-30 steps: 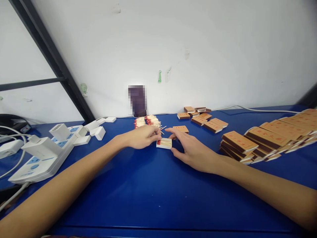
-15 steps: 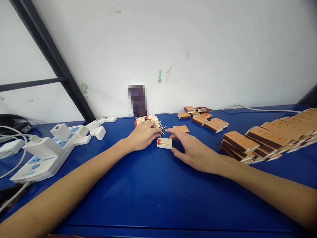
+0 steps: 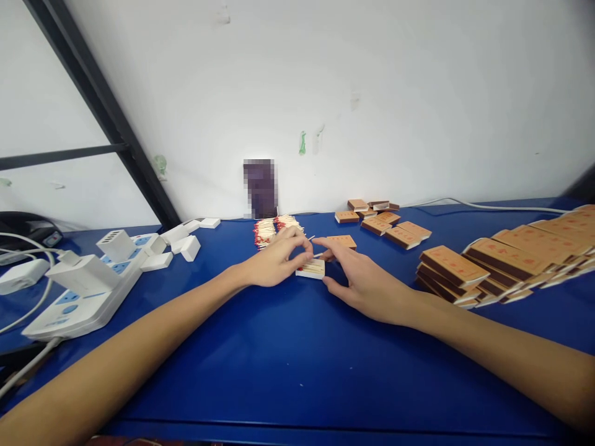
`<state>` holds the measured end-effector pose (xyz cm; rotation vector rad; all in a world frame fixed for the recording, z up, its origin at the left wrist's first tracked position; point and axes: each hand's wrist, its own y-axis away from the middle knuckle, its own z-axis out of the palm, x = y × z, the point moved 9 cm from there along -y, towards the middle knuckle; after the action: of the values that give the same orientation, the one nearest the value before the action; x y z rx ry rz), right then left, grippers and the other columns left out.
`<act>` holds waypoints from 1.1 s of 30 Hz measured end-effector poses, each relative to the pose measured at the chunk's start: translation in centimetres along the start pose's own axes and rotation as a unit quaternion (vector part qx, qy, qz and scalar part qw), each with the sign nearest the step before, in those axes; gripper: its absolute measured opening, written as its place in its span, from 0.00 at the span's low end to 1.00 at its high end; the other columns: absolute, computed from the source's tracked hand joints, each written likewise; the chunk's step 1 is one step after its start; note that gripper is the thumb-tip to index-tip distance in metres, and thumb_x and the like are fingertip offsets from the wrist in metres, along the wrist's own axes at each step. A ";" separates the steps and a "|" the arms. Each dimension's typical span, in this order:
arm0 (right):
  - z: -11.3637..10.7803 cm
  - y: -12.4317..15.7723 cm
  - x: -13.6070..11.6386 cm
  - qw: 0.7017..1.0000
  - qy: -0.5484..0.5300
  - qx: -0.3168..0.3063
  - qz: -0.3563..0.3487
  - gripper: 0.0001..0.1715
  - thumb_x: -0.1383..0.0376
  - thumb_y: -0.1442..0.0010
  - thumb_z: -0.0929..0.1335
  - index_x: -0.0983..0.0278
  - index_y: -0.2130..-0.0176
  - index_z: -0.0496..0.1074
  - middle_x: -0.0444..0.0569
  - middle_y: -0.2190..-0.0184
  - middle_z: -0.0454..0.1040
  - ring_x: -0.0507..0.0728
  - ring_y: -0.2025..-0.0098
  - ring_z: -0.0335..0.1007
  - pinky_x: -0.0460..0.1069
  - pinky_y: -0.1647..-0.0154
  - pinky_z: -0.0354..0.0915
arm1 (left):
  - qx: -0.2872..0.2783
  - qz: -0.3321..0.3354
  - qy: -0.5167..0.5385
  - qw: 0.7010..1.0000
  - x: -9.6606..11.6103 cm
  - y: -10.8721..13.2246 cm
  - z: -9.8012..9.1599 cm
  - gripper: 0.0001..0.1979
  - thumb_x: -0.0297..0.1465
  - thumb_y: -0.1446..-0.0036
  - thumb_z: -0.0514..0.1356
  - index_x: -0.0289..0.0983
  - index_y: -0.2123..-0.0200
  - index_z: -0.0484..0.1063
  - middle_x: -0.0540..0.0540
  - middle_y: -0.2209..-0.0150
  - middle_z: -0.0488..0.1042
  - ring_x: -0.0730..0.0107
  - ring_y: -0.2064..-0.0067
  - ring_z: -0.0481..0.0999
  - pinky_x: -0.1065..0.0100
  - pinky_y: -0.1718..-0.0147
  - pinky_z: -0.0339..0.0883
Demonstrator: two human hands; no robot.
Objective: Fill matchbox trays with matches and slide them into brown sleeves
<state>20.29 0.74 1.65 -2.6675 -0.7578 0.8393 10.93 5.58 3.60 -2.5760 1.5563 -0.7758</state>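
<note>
A small white matchbox tray (image 3: 312,273) with several matches lies on the blue table between my hands. My left hand (image 3: 281,259) is over the tray's left end, thumb and forefinger pinched together; what they hold is too small to make out. My right hand (image 3: 356,275) is at the tray's right end, thumb and forefinger apart, the thumb tip by its corner. Behind my left hand lie two bunches of red-tipped matches (image 3: 265,230), partly covered by that hand. An orange matchbox cover (image 3: 343,241) rests just behind my right fingers.
Stacked matchboxes (image 3: 450,265) fill the right side of the blue table (image 3: 297,359). More boxes (image 3: 387,218) lie at the back right. On the left are a white power strip (image 3: 100,305), chargers and cables. A dark blurred object (image 3: 261,189) leans on the wall.
My left hand has moved from beside the match bunches toward the tray and now covers its left end. My right hand has stayed nearly still. The view has shifted slightly.
</note>
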 end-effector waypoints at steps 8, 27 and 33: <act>0.0 0.0 0.1 1.000 0.008 -0.009 0.018 0.37 0.65 0.38 0.63 0.60 0.34 0.47 0.54 0.49 0.70 0.61 0.50 0.68 0.56 0.51 0.67 | 0.070 -0.031 -0.009 0.997 -0.7 0.1 0.1 0.07 0.32 0.36 0.53 0.37 0.65 0.69 0.46 0.61 0.67 0.63 0.56 0.66 0.62 0.56 0.62; 0.1 -0.2 -0.8 0.999 0.040 -0.009 -0.029 0.12 0.69 0.39 0.63 0.62 0.54 0.69 0.52 0.57 0.72 0.59 0.53 0.69 0.56 0.49 0.65 | 0.076 -0.097 -0.184 0.975 -3.2 -0.1 0.0 0.08 0.32 0.36 0.54 0.42 0.60 0.73 0.44 0.59 0.61 0.57 0.53 0.62 0.51 0.51 0.58; 0.2 -0.1 -0.4 1.000 0.025 -0.008 -0.014 0.23 0.68 0.39 0.64 0.61 0.44 0.62 0.52 0.50 0.71 0.60 0.47 0.66 0.56 0.46 0.64 | 0.065 -0.096 -0.149 0.982 -3.2 0.0 0.1 0.08 0.30 0.34 0.50 0.38 0.61 0.68 0.42 0.57 0.61 0.57 0.53 0.61 0.53 0.52 0.59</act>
<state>19.89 0.64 1.69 -2.6744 -0.7903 0.7605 9.78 8.24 2.20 -2.6225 1.1497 -0.4546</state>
